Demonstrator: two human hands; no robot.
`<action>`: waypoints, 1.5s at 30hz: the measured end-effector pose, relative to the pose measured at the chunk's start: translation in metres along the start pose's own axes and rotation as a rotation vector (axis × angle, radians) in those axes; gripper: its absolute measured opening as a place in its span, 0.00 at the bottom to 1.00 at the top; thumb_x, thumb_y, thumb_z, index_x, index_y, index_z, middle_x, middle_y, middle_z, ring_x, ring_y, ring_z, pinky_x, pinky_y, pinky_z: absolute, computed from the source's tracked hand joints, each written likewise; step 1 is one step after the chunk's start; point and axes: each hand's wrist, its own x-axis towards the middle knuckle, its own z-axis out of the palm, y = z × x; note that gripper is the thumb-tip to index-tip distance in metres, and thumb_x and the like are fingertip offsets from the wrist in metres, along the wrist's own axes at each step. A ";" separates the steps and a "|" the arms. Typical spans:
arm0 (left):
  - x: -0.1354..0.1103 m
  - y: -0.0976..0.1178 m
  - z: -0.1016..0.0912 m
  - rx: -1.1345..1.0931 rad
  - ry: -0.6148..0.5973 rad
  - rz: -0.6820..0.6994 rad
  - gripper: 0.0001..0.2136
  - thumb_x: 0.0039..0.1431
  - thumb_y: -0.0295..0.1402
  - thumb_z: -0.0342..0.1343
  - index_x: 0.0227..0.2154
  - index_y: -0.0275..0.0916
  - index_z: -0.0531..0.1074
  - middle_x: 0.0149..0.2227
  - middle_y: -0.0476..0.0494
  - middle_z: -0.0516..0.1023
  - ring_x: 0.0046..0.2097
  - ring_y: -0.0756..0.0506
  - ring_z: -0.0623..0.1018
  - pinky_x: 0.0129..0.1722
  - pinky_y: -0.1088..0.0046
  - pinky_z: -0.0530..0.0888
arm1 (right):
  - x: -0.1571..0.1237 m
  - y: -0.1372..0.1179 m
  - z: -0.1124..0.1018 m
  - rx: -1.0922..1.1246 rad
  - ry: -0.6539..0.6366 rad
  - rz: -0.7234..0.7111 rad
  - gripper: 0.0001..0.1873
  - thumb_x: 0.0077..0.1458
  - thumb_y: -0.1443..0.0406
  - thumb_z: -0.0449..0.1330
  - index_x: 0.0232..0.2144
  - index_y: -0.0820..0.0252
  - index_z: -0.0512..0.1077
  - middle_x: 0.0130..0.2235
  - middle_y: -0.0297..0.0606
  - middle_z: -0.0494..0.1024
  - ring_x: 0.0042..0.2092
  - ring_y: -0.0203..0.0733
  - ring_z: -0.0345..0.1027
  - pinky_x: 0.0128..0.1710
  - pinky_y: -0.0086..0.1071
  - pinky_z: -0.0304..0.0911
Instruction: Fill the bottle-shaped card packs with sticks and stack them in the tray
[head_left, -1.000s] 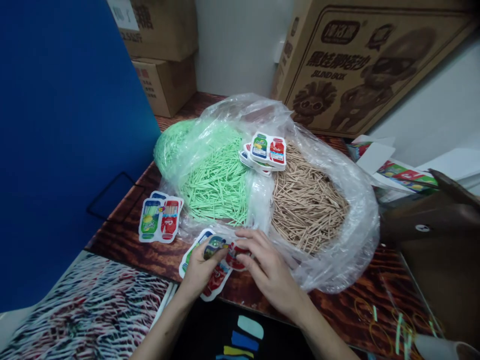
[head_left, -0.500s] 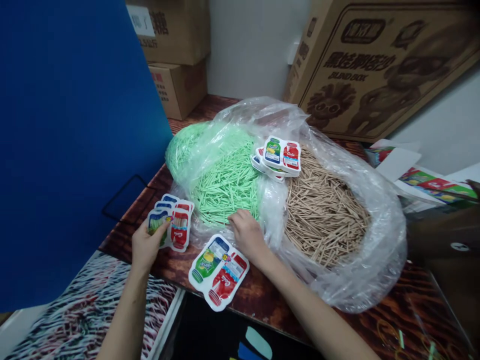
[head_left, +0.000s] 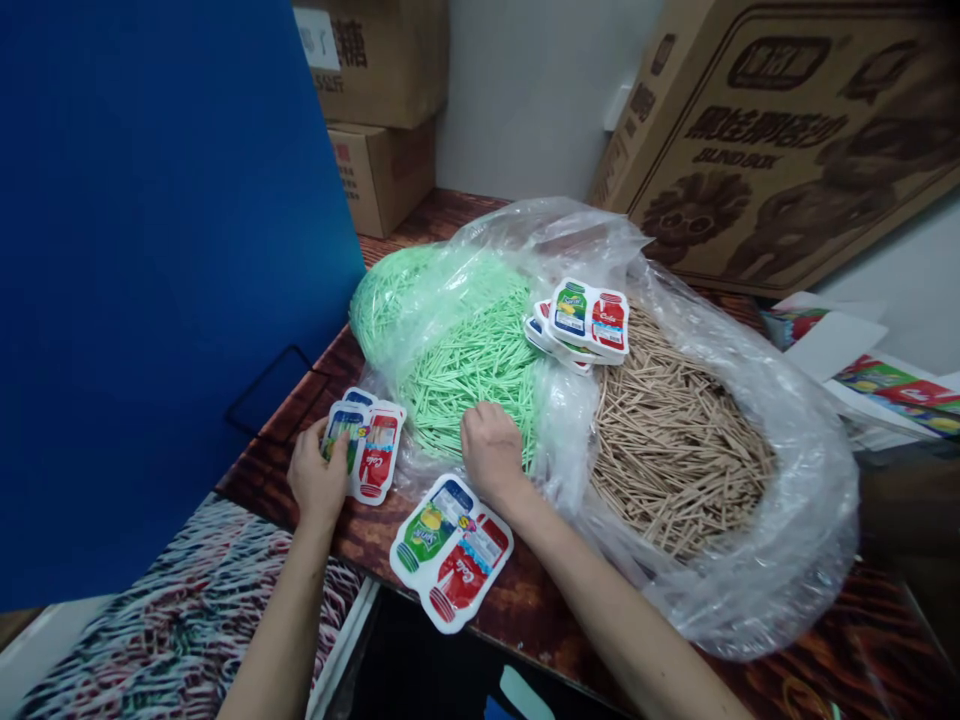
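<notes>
Pale grey wall [head_left: 525, 110] backs this corner, and against it I see two brown cartons [head_left: 382, 65] stacked at the left and a big BLIND BOX carton [head_left: 682, 150] leaning at the right, cartoon figures printed on its side. A tall blue panel [head_left: 172, 250] fills the left, with a thin black wire loop [head_left: 232, 412] beside it.

On the reddish wood-grain table [head_left: 367, 540] sprawls clear plastic bagging [head_left: 787, 600], opened over light green sticks [head_left: 465, 375] on one side and brown sticks [head_left: 682, 460] on the other. Between the two heaps, a small stack of jar-shaped packs [head_left: 589, 325] rests on the plastic.

At the table's left edge, the person's left hand [head_left: 319, 475] pinches the rim of a Cola-and-green jar pack [head_left: 379, 455], thumb over its printed front; at least one more peeks out behind it. The right hand [head_left: 491, 450] is at the near edge of the green heap, fingers curled down among the sticks; I cannot tell whether they have closed on any. Just below that wrist, a single loose jar pack [head_left: 454, 550] lies face up, tilted, at the table's front edge. Printed cardboard [head_left: 896, 385] lies off to the right.
</notes>
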 end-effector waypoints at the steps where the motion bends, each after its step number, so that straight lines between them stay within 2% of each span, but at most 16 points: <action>1: 0.001 0.000 0.000 -0.004 0.001 -0.005 0.16 0.58 0.41 0.51 0.45 0.39 0.71 0.42 0.40 0.76 0.44 0.40 0.75 0.44 0.66 0.69 | 0.003 -0.003 0.001 -0.022 -0.003 -0.068 0.08 0.59 0.70 0.52 0.32 0.63 0.71 0.36 0.46 0.72 0.40 0.47 0.61 0.37 0.37 0.53; 3: 0.001 0.000 0.001 -0.009 0.003 -0.012 0.16 0.58 0.41 0.51 0.45 0.39 0.71 0.42 0.40 0.76 0.43 0.40 0.75 0.43 0.66 0.69 | 0.009 -0.010 0.006 -0.071 -0.044 -0.190 0.09 0.58 0.73 0.51 0.34 0.66 0.72 0.38 0.49 0.72 0.41 0.49 0.60 0.37 0.39 0.53; 6: 0.001 -0.001 0.001 -0.015 -0.002 -0.009 0.15 0.58 0.40 0.51 0.45 0.39 0.71 0.42 0.40 0.76 0.43 0.40 0.75 0.43 0.66 0.70 | 0.021 -0.021 0.016 -0.109 -0.103 -0.285 0.12 0.56 0.76 0.50 0.37 0.69 0.72 0.39 0.52 0.71 0.41 0.51 0.59 0.37 0.41 0.52; 9: 0.001 -0.002 0.001 -0.013 -0.011 -0.005 0.15 0.57 0.40 0.51 0.45 0.39 0.71 0.41 0.40 0.76 0.43 0.40 0.75 0.43 0.66 0.70 | 0.029 -0.027 0.018 -0.108 -0.142 -0.320 0.12 0.54 0.77 0.50 0.36 0.71 0.73 0.36 0.52 0.72 0.40 0.51 0.59 0.38 0.41 0.52; 13: 0.000 -0.003 0.000 -0.028 -0.013 -0.010 0.15 0.58 0.41 0.51 0.44 0.39 0.71 0.41 0.40 0.76 0.43 0.40 0.75 0.43 0.66 0.70 | 0.033 -0.020 0.002 -0.098 -0.174 -0.311 0.11 0.53 0.77 0.51 0.35 0.72 0.73 0.35 0.54 0.72 0.40 0.51 0.59 0.39 0.41 0.52; 17: 0.001 0.001 -0.007 -0.045 -0.039 -0.018 0.15 0.57 0.40 0.51 0.44 0.39 0.71 0.41 0.40 0.75 0.43 0.40 0.75 0.43 0.64 0.70 | 0.037 0.009 -0.023 0.128 -0.176 -0.122 0.09 0.56 0.73 0.52 0.36 0.66 0.71 0.40 0.51 0.72 0.42 0.49 0.61 0.40 0.39 0.53; 20: 0.003 0.012 -0.017 -0.007 -0.024 0.003 0.17 0.57 0.40 0.52 0.47 0.37 0.69 0.44 0.37 0.74 0.46 0.38 0.74 0.45 0.61 0.70 | 0.045 0.038 -0.037 0.303 -0.180 0.050 0.07 0.59 0.67 0.51 0.32 0.60 0.68 0.33 0.41 0.73 0.35 0.43 0.61 0.34 0.34 0.53; 24: 0.002 0.041 -0.026 -0.009 0.112 0.132 0.18 0.58 0.38 0.53 0.49 0.36 0.69 0.52 0.33 0.69 0.55 0.35 0.67 0.54 0.56 0.64 | 0.055 0.068 -0.045 0.778 -0.197 0.328 0.12 0.55 0.63 0.56 0.21 0.57 0.60 0.20 0.29 0.63 0.25 0.36 0.55 0.25 0.29 0.48; 27: -0.008 0.069 -0.023 -0.074 0.113 0.253 0.17 0.58 0.37 0.53 0.48 0.36 0.69 0.54 0.32 0.67 0.56 0.36 0.66 0.56 0.57 0.63 | 0.058 0.081 -0.047 1.021 -0.225 0.442 0.15 0.55 0.62 0.55 0.20 0.56 0.56 0.18 0.27 0.60 0.21 0.33 0.54 0.22 0.27 0.49; 30: -0.022 0.093 -0.015 -0.176 0.022 0.344 0.14 0.59 0.36 0.53 0.46 0.36 0.70 0.53 0.33 0.67 0.56 0.37 0.67 0.56 0.58 0.63 | 0.057 0.088 -0.053 1.211 -0.274 0.500 0.13 0.56 0.61 0.52 0.22 0.56 0.56 0.19 0.26 0.60 0.19 0.31 0.54 0.20 0.26 0.50; 32: -0.029 0.107 -0.009 -0.278 -0.056 0.345 0.12 0.59 0.35 0.52 0.45 0.37 0.71 0.51 0.35 0.69 0.55 0.38 0.68 0.56 0.58 0.64 | 0.052 0.089 -0.061 1.332 -0.342 0.503 0.11 0.58 0.61 0.50 0.24 0.57 0.56 0.20 0.25 0.61 0.19 0.28 0.53 0.19 0.25 0.49; 35: -0.033 0.125 -0.001 -0.535 -0.219 0.223 0.12 0.60 0.35 0.52 0.45 0.39 0.70 0.50 0.37 0.72 0.53 0.40 0.71 0.52 0.61 0.68 | 0.035 0.082 -0.070 1.474 -0.507 0.462 0.11 0.58 0.61 0.50 0.26 0.60 0.59 0.21 0.24 0.62 0.18 0.24 0.49 0.20 0.24 0.46; 38: -0.034 0.140 0.008 -0.839 -0.426 0.070 0.18 0.61 0.37 0.50 0.53 0.41 0.64 0.55 0.38 0.70 0.51 0.42 0.74 0.47 0.65 0.72 | 0.003 0.064 -0.066 1.589 -0.710 0.440 0.14 0.55 0.58 0.56 0.26 0.62 0.61 0.20 0.24 0.63 0.17 0.23 0.45 0.18 0.23 0.41; 39: -0.036 0.145 0.011 -0.899 -0.492 0.054 0.20 0.61 0.37 0.50 0.56 0.42 0.62 0.56 0.38 0.69 0.51 0.43 0.74 0.47 0.65 0.72 | -0.010 0.057 -0.063 1.696 -0.814 0.454 0.15 0.52 0.57 0.60 0.27 0.62 0.62 0.20 0.24 0.63 0.17 0.23 0.44 0.18 0.23 0.40; 41: -0.041 0.151 0.016 -0.916 -0.632 0.083 0.20 0.61 0.37 0.50 0.56 0.42 0.63 0.55 0.38 0.71 0.50 0.43 0.75 0.48 0.66 0.72 | -0.036 0.045 -0.053 1.867 -0.966 0.489 0.17 0.47 0.56 0.65 0.27 0.62 0.63 0.20 0.24 0.64 0.17 0.23 0.45 0.17 0.22 0.39; 45: -0.060 0.156 0.018 -0.714 -0.881 0.190 0.13 0.61 0.36 0.48 0.41 0.39 0.76 0.36 0.43 0.80 0.38 0.44 0.79 0.40 0.69 0.74 | -0.073 0.036 -0.037 2.052 -1.042 0.508 0.19 0.44 0.59 0.68 0.23 0.62 0.61 0.23 0.27 0.65 0.20 0.25 0.52 0.20 0.23 0.45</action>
